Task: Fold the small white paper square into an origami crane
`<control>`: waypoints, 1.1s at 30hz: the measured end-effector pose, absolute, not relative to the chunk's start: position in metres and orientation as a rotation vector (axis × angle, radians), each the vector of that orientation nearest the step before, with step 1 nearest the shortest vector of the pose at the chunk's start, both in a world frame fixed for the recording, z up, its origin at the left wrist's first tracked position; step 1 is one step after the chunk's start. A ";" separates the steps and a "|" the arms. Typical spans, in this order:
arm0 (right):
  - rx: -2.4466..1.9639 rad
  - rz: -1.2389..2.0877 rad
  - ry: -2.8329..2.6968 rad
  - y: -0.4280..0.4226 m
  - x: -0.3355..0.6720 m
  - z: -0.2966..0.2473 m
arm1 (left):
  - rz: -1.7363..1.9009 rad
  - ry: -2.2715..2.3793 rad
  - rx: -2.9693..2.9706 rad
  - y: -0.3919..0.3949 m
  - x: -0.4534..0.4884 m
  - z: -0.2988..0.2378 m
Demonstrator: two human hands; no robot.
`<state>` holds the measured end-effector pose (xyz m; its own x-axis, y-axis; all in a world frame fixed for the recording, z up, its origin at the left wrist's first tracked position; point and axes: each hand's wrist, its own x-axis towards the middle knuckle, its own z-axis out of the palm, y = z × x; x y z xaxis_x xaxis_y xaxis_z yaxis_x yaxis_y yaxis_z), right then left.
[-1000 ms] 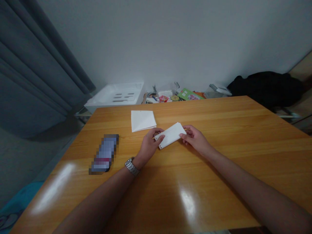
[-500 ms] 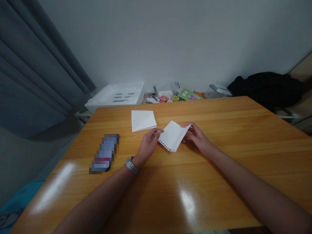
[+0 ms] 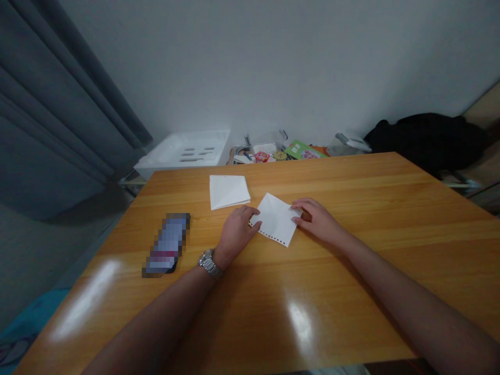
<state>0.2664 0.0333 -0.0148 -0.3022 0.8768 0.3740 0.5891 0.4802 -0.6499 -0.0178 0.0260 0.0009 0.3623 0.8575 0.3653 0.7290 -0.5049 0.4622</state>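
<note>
A white sheet of paper (image 3: 275, 219) with punched holes along its near edge lies turned askew on the wooden table (image 3: 351, 192). My left hand (image 3: 237, 229), with a metal watch (image 3: 210, 263) at the wrist, grips the sheet's left corner between thumb and fingers. At the opposite corner, my right hand (image 3: 314, 219) has its thumb and fingertips closed on the paper. Just beyond my left hand rests a small stack of lined paper (image 3: 228, 191).
A phone (image 3: 167, 245), blurred out, lies on the table's left side. Past the far edge are a white plastic tray (image 3: 183, 148), a green booklet (image 3: 302, 150) among small items, and black cloth (image 3: 425, 138). A grey curtain (image 3: 58, 104) hangs at left.
The sheet has gone from tilted, with its right corner raised, to lying nearly flat, and has turned slightly. My right hand has come down with that corner.
</note>
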 end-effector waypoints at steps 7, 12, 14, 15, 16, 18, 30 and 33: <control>-1.224 0.411 -2.142 0.036 0.271 -0.020 | 0.861 1.386 2.523 0.028 -0.019 -0.002; -1.233 0.396 -2.157 0.037 0.272 -0.022 | 0.772 1.251 2.569 0.022 -0.015 0.002; -1.233 0.407 -2.152 0.037 0.273 -0.022 | 0.731 1.208 2.582 0.018 -0.013 0.004; -1.233 0.410 -2.146 0.037 0.273 -0.023 | 0.716 1.208 2.583 0.016 -0.012 0.005; -1.233 0.411 -2.142 0.037 0.273 -0.023 | 0.695 1.212 2.585 0.015 -0.011 0.005; -1.236 0.401 -2.136 0.036 0.272 -0.023 | 0.658 1.234 2.587 0.014 -0.010 0.005; -1.220 0.347 -2.102 0.030 0.265 -0.011 | 0.634 1.343 2.662 0.012 -0.009 0.010; -1.176 0.334 -2.141 0.025 0.260 -0.007 | 0.636 1.329 2.676 0.011 -0.009 0.012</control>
